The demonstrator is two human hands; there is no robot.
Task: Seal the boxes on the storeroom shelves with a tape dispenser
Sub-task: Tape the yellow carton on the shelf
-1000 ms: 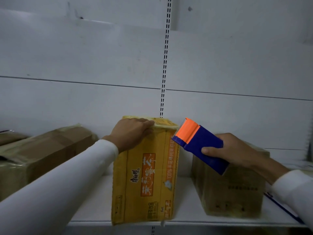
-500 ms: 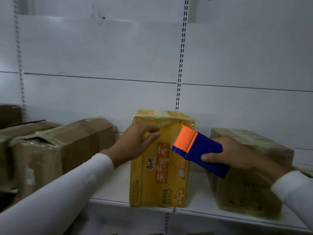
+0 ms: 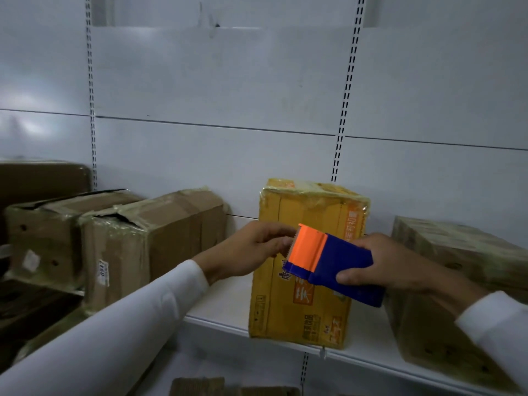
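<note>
On the white shelf point(image 3: 223, 298) stands a yellow box point(image 3: 303, 307) between 2 brown boxes. Before it, the right hand point(image 3: 391, 267) grips the blue dispenser point(image 3: 334, 264), and the left hand point(image 3: 254, 250) pinches at its orange end point(image 3: 307, 245).

Viewpoint: worn on the head, above and behind both hands.
Facing: forward, slightly down, toward the shelf point(image 3: 223, 302) beyond the fingers point(image 3: 274, 244).
Nearness: close.

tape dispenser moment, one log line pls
right hand grips tape dispenser | left hand fingers at its orange end | in front of yellow box | shelf
</note>
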